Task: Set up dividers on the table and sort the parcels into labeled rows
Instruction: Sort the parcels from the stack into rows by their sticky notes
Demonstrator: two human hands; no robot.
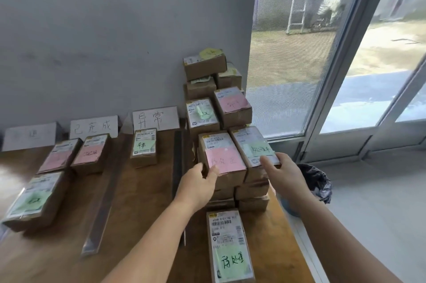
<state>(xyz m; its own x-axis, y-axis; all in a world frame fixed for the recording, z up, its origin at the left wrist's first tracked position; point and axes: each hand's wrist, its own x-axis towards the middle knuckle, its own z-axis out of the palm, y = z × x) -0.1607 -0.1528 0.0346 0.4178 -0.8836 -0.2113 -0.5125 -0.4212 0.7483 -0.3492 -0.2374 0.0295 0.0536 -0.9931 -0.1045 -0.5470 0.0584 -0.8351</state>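
At the right edge of the surface (143,192), the left hand (198,184) clasps the near left corner of the pink-labelled parcel (222,155) atop the stack. The right hand (280,168) grips the near end of the green-labelled parcel (254,146) beside it. Both look like stiff, light cardboard boxes, best held by their long sides. Their long axes run away from the person, toward the wall.

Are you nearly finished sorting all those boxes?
Not nearly. Done: signs stand at the wall, dividers lie on the table, and four parcels sit in rows, like the green-note one. In hand: the left hand grips the pink-note parcel and the right hand the one beside it. Left: the tall stack by the window.
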